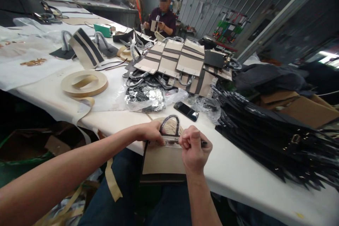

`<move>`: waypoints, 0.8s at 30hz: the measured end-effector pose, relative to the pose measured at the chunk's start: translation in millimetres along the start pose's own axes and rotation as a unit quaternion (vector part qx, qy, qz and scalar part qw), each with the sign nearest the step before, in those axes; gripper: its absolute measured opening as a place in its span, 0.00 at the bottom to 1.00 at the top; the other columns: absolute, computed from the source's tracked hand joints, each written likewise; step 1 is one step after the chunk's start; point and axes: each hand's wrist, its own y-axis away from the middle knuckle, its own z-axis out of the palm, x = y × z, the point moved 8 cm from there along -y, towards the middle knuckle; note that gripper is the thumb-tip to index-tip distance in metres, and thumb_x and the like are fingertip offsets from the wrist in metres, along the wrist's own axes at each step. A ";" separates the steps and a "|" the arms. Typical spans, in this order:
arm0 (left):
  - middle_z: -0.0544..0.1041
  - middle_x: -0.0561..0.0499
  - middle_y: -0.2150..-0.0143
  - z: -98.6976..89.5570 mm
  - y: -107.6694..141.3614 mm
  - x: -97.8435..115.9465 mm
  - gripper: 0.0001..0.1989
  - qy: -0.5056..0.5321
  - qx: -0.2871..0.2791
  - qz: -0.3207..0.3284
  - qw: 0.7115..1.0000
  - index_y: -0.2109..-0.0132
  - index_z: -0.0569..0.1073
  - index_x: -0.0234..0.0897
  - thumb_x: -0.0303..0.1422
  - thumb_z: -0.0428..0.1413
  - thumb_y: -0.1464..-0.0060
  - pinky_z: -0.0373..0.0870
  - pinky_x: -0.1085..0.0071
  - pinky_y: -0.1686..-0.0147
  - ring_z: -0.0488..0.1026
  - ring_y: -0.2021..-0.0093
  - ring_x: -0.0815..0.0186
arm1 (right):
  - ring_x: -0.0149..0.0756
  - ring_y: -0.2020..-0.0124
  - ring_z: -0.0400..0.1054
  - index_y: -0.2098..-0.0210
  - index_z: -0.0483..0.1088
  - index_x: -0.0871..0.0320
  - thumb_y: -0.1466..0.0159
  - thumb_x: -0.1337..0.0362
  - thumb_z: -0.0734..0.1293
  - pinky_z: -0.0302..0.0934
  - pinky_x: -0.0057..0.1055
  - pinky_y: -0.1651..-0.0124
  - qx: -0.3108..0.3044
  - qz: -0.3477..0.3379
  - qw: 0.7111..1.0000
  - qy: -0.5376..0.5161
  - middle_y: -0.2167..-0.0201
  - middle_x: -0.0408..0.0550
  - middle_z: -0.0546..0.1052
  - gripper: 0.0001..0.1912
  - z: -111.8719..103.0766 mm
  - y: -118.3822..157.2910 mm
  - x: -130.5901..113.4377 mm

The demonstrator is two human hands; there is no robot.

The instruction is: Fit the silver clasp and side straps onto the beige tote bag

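Note:
A beige panel with dark edges (164, 160) lies over my lap at the table's front edge, a plastic-wrapped dark handle (171, 117) arching up from its top. My left hand (152, 131) pinches the panel's upper left corner beside the handle's base. Closed in a fist, my right hand (196, 144) grips a thin dark tool whose end shows past the fist. The tool's tip is at the metal piece on the panel's top strip. Behind the handle sits a bundle of pale cord (169, 126), partly covered.
A black phone (186, 111) lies beyond my hands. Stacked beige and black panels (169, 60) fill the table's middle, a tape roll (84, 83) is left, and black straps (272, 137) are heaped right. Across the table, a person (164, 16) holds a panel.

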 end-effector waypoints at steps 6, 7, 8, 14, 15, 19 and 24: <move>0.78 0.49 0.70 -1.0 0.2 2.4 0.10 0.021 0.003 0.015 1.000 0.68 0.81 0.31 0.30 0.68 0.62 0.65 0.73 0.72 0.71 0.69 0.63 | 0.26 0.81 0.52 0.79 0.60 0.57 0.22 0.52 0.71 0.46 0.27 0.78 0.002 0.003 1.000 -0.020 0.79 0.38 0.57 0.32 8.2 -5.6 -1.5; 0.78 0.49 0.70 -0.4 -0.1 2.0 0.11 0.024 0.001 0.013 1.000 0.68 0.81 0.31 0.30 0.69 0.63 0.66 0.73 0.72 0.71 0.69 0.63 | 0.26 0.81 0.51 0.79 0.58 0.57 0.22 0.52 0.70 0.46 0.26 0.79 0.001 -0.001 1.000 -0.019 0.80 0.37 0.56 0.33 10.0 -6.8 -0.5; 0.78 0.49 0.70 0.2 -0.2 1.7 0.11 0.024 -0.001 0.009 1.000 0.68 0.81 0.31 0.31 0.69 0.63 0.66 0.73 0.72 0.71 0.69 0.63 | 0.25 0.82 0.50 0.79 0.58 0.57 0.22 0.52 0.70 0.45 0.26 0.79 -0.002 -0.003 1.000 -0.017 0.81 0.37 0.56 0.34 11.9 -7.6 1.1; 0.76 0.50 0.71 -0.4 3.3 6.9 0.12 0.032 0.017 0.004 0.999 0.70 0.77 0.32 0.30 0.68 0.65 0.64 0.75 0.74 0.71 0.70 0.64 | 0.24 0.82 0.47 0.80 0.56 0.57 0.22 0.57 0.71 0.43 0.26 0.78 0.001 -0.020 1.000 -0.024 0.82 0.35 0.52 0.33 14.9 0.4 10.6; 0.76 0.51 0.71 -0.3 4.1 7.9 0.12 0.035 0.017 0.006 0.999 0.70 0.77 0.32 0.30 0.68 0.65 0.64 0.75 0.75 0.70 0.70 0.64 | 0.24 0.82 0.48 0.79 0.56 0.57 0.21 0.58 0.70 0.44 0.27 0.78 0.004 -0.025 0.999 -0.019 0.82 0.35 0.53 0.32 14.6 3.0 11.4; 0.74 0.52 0.73 0.4 5.2 7.1 0.11 0.037 0.015 0.007 0.999 0.70 0.74 0.34 0.28 0.66 0.65 0.60 0.75 0.77 0.68 0.73 0.66 | 0.26 0.82 0.51 0.78 0.58 0.57 0.21 0.59 0.70 0.45 0.29 0.77 0.014 -0.044 0.999 0.007 0.82 0.36 0.55 0.30 13.7 10.9 14.4; 0.77 0.51 0.70 -0.8 4.1 3.1 0.14 0.029 0.038 0.010 0.999 0.66 0.76 0.34 0.29 0.66 0.66 0.64 0.75 0.75 0.71 0.70 0.64 | 0.27 0.82 0.52 0.79 0.59 0.56 0.22 0.58 0.71 0.44 0.30 0.77 0.014 -0.046 0.999 0.022 0.82 0.37 0.57 0.30 13.5 10.2 14.5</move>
